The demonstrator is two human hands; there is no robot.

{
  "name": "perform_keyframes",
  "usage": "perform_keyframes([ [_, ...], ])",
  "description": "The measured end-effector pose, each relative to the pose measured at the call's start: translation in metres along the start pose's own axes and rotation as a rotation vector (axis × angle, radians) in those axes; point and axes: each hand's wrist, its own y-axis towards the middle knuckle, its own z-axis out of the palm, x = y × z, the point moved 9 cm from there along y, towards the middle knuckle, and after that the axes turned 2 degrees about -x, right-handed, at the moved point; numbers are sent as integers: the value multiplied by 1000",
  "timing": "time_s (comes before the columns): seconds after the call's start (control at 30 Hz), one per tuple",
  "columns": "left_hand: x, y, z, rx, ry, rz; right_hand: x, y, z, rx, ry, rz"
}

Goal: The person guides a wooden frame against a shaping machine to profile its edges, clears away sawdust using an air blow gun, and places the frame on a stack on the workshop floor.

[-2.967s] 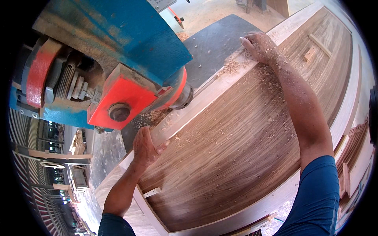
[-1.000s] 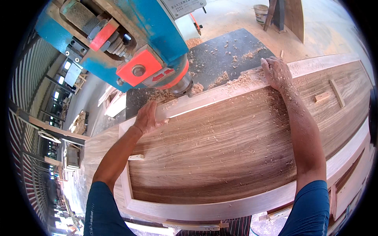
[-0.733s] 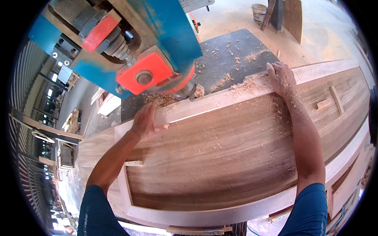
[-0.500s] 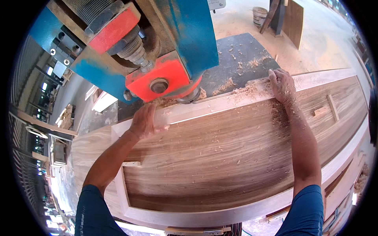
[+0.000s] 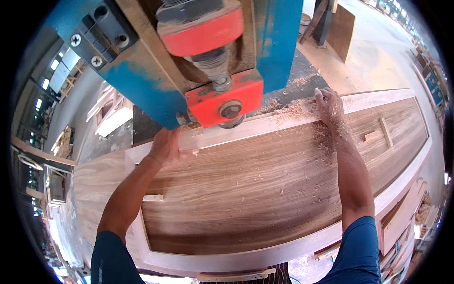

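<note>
Left hand lies flat, palm down, fingers together, pressing the pale far rail of the wooden door panel; nothing gripped. Right hand also flat on the same rail further right, fingers extended toward the far edge, dusted with shavings. Panel lies flat in front of the person, long axis running left to right, tilting up toward the right in the picture; dark grained centre inside a pale frame. Far rail sits directly under the cutter of the blue and red machine head, between the two hands. Cutter mostly hidden by the red guard; contact with the wood cannot be made out. Panel's left end blurs into the fisheye rim, near edge partly covered by both forearms. Small wooden blocks lie on the panel's right part.
</note>
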Motion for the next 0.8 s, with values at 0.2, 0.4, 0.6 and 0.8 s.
perform_keyframes([
  [0.2,16,4,8,58,-27,-58,4,-2,-1,12,-25,5],
  [0.4,18,1,5,16,35,-75,-4,2,6,41,-69,22],
  [0.6,12,-15,6,44,91,-132,0,2,6,90,-68,6],
  [0.8,2,-42,1,40,99,-197,9,-6,5,109,-40,36],
])
